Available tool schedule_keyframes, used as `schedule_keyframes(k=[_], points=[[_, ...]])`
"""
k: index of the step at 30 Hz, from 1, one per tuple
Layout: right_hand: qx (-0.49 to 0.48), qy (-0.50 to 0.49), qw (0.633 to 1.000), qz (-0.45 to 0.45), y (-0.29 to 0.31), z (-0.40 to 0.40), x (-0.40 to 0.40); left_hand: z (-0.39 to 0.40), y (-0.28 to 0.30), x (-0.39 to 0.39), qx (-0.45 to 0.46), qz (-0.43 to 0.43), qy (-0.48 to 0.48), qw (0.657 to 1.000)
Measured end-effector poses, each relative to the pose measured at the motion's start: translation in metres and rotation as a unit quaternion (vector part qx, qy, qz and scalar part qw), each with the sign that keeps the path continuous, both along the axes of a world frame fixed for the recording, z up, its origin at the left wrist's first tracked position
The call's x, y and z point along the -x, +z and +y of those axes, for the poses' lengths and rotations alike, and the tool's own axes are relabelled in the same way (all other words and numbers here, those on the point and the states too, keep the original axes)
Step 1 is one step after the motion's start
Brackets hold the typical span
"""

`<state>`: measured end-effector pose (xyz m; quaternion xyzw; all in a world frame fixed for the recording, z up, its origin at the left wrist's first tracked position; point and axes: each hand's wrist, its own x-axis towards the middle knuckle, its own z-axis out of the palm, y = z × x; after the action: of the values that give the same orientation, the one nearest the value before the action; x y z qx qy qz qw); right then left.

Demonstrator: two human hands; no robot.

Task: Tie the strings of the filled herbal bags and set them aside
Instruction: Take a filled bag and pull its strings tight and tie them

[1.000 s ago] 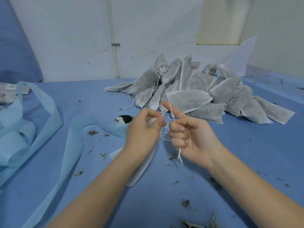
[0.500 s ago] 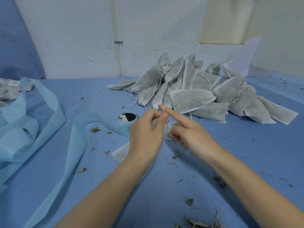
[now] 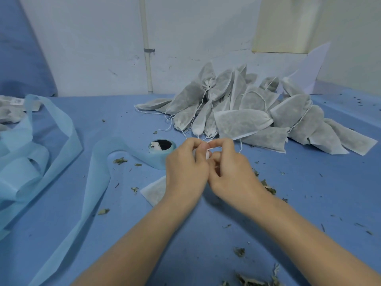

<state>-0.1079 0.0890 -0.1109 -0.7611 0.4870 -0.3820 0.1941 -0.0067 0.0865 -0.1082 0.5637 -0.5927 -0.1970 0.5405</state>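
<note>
Both hands meet at the centre of the frame, knuckles up, over the blue desk (image 3: 299,203). The left hand (image 3: 186,168) has its fingers curled and pinches the gathered neck of a bag (image 3: 154,190), whose white body runs down under the wrist so that only a corner shows at the left of the forearm. The right hand (image 3: 231,172) is curled as well, its thumb and forefinger closing on the thin white string (image 3: 210,149) where the two hands touch. Holding the neck tight with one hand probably keeps the herbs in while the other works the knot; whether the knot is already drawn cannot be told, since the fingers hide it.

Behind the hands, in the upper right of the frame, lies the pile (image 3: 247,112) of filled bags, grey-green herb showing through the thin cloth, several with strings trailing toward the hands. Some necks look cinched, others flat, so which are tied is unclear. The pile sits close enough that a finished bag could likely be dropped there with a short reach.

Just left of the hands stands a small roll (image 3: 162,146) with a dark hollow core, and its pale blue band (image 3: 61,141) loops away to the left edge. Crumbs of dried herb (image 3: 240,251) are scattered on the desk, thickest at the bottom of the frame.
</note>
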Motion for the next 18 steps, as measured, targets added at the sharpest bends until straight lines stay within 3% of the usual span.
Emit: schedule_keyframes(k=[5, 12, 18], points=[[0.055, -0.078, 0.994, -0.052, 0.008, 0.000, 0.002, -0.001, 0.002, -0.005, -0.004, 0.045, 0.024, 0.999], [-0.135, -0.030, 0.975, -0.173, 0.012, -0.008, 0.021, 0.003, 0.003, -0.008, -0.027, 0.134, -0.031, 0.990], [-0.144, -0.022, 0.977, -0.154, 0.018, -0.010, 0.031, 0.006, 0.002, -0.006, -0.007, 0.110, -0.083, 0.990]])
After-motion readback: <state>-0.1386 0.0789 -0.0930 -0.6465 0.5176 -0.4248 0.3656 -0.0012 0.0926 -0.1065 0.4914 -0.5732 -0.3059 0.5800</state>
